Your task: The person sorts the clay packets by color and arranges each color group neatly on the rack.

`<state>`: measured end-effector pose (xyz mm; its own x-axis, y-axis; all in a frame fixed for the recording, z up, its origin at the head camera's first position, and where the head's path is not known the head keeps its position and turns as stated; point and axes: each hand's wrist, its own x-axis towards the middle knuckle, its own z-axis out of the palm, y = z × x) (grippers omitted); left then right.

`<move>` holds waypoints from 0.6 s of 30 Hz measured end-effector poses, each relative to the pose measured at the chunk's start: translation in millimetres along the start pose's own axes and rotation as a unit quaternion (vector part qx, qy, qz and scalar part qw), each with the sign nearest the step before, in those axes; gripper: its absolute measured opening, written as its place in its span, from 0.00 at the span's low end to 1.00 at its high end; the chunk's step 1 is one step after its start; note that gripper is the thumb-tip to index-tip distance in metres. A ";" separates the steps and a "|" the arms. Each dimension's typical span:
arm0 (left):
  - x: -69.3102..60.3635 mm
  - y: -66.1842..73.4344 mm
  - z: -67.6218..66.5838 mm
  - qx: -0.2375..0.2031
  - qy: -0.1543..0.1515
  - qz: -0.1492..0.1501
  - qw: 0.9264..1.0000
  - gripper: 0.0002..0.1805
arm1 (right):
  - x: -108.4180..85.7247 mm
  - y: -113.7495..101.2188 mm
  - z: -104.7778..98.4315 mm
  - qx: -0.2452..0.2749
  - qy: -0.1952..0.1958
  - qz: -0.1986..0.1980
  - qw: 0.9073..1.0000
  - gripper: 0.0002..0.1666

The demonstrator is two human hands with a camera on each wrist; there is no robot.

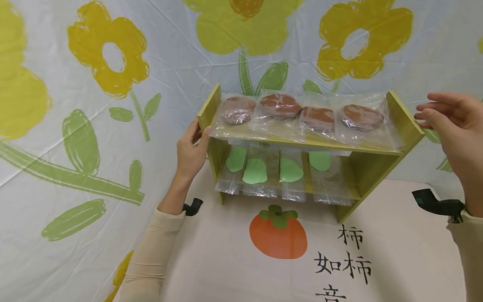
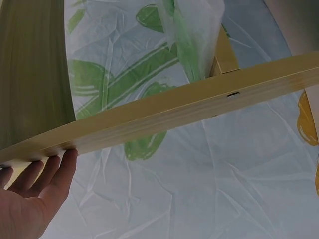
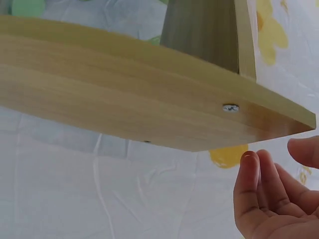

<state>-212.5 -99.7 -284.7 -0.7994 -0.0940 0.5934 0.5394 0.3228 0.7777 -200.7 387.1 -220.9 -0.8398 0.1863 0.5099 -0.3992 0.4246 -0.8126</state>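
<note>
A small two-tier wooden shelf (image 1: 356,167) stands before me. On its top board lie several clear bags holding round, reddish-brown pieces (image 1: 281,105). Several clear bags with pale green flat pieces (image 1: 255,171) lie along the lower tier. My left hand (image 1: 191,147) is at the left side panel (image 2: 149,112), fingertips touching its outer face, thumb by the front edge. Beyond the right side panel (image 3: 124,89), my right hand (image 1: 458,119) hovers with fingers loosely bent and nothing in them. A narrow gap separates it from the panel in the right wrist view.
The shelf stands on a pale cloth (image 1: 219,260) printed with an orange persimmon (image 1: 278,233) and black characters (image 1: 343,264). Behind and to the left hangs a wrinkled white sheet (image 1: 166,50) with yellow flowers and green leaves. Dark wrist mounts (image 1: 437,202) stick out from my sleeves.
</note>
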 end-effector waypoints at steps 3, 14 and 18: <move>-0.3 -0.8 0.0 0.000 0.007 -0.001 1.000 0.21 | -11.5 4.9 -0.2 0.041 0.009 -0.006 0.999 0.21; -7.7 -32.8 -8.8 0.001 0.011 -0.035 0.999 0.24 | -67.8 16.5 11.9 0.210 0.041 -0.014 0.977 0.17; -16.8 -36.6 -17.6 -0.006 0.012 -0.036 0.999 0.24 | -91.2 24.7 16.3 0.269 0.034 -0.028 0.962 0.18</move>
<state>-214.2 -126.5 -319.5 -0.8293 -0.1392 0.5412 0.4844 0.3037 0.8204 -140.0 366.2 -292.1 -0.7922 0.2424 0.5601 -0.5918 -0.0810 -0.8020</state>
